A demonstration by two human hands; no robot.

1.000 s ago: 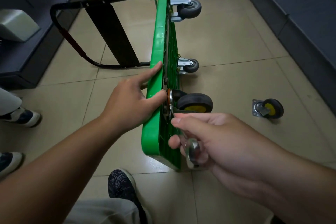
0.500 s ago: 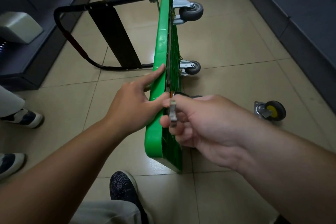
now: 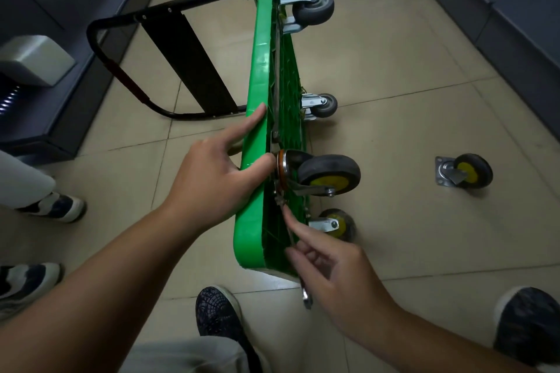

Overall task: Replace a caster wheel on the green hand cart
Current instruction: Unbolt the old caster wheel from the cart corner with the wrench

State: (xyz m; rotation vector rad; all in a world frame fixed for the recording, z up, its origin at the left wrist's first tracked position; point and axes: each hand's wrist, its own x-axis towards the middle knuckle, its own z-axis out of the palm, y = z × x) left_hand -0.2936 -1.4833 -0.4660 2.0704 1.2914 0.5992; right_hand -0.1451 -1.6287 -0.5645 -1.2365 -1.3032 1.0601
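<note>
The green hand cart [image 3: 257, 76] stands on its long edge on the tiled floor, underside facing right. My left hand [image 3: 218, 175] grips its upper rim, thumb by the plate of a black caster with a yellow hub [image 3: 328, 174]. My right hand [image 3: 330, 272] holds a metal wrench [image 3: 295, 254] whose head sits at a bolt just below that caster's plate. A second yellow-hub caster [image 3: 336, 224] shows lower on the deck. A loose caster [image 3: 463, 172] lies on the floor to the right.
Two grey casters [image 3: 313, 7] [image 3: 322, 104] sit at the cart's far end, the black folding handle [image 3: 127, 70] lies to the left. My shoes [image 3: 218, 312] [image 3: 527, 324] are near the cart; another person's shoes [image 3: 51, 206] stand at left. Dark cabinets line both sides.
My right hand swung the wrench up over the caster and then down toward me again, uncovering the yellow-hub caster. My left hand stayed on the cart's rim.
</note>
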